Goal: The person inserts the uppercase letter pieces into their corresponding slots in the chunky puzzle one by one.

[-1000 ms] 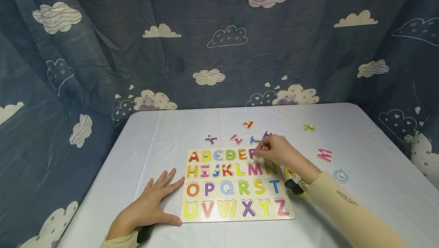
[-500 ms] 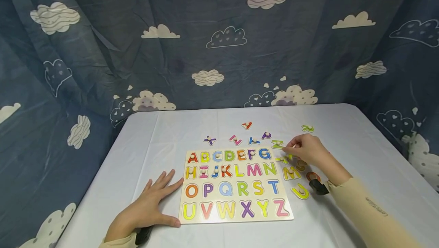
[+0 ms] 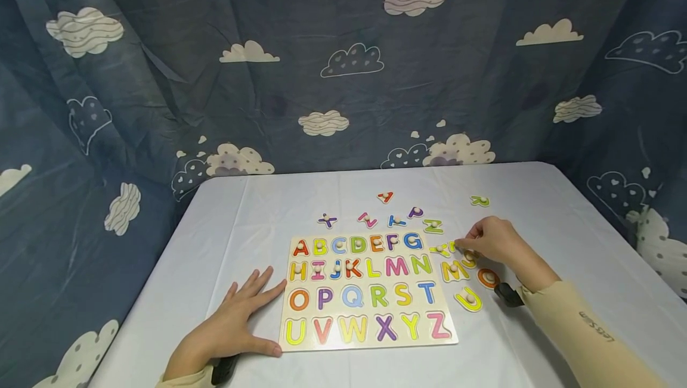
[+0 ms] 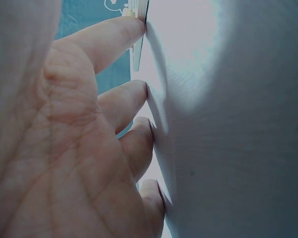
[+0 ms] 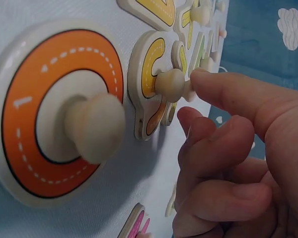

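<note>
The left hand, fingers spread, touches the left edge of the alphabet board; the right hand's fingers pinch a yellow letter piece right of it on the tabletop.

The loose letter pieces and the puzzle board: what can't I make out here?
Head view: full shape of the yellow letter piece partly covered by the right hand.
Right wrist view: the pink letter piece, cut off by the bottom edge.
Left wrist view: the face of the alphabet puzzle board, seen only edge-on.
</note>
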The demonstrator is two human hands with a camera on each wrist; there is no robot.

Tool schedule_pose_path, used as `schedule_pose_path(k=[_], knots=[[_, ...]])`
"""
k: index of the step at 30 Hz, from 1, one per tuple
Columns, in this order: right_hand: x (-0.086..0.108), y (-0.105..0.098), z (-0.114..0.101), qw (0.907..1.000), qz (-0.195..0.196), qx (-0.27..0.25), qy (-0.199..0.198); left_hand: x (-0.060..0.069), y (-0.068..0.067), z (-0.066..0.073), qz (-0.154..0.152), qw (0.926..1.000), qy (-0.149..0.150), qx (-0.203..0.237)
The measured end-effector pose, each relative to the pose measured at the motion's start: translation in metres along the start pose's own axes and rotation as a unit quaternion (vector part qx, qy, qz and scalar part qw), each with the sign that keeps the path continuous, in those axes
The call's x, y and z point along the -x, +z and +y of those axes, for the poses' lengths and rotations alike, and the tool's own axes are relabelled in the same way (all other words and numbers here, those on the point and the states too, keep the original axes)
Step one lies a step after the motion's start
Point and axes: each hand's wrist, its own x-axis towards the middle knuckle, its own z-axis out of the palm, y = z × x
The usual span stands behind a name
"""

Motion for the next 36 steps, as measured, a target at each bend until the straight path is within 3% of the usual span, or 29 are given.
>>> schedule_pose_path(k=[21,36], knots=[[-0.011,0.001,-0.003,1.0000,-0.006,-0.007,-0.004,0.001,0.000,0.002,-0.001,1.0000,-0.007,-0.001],[-0.020,0.000,0.006,0.9992,-0.010,-0.025,-0.030,-0.001,0.000,0.002,-0.004,1.0000,-0.008,-0.004]])
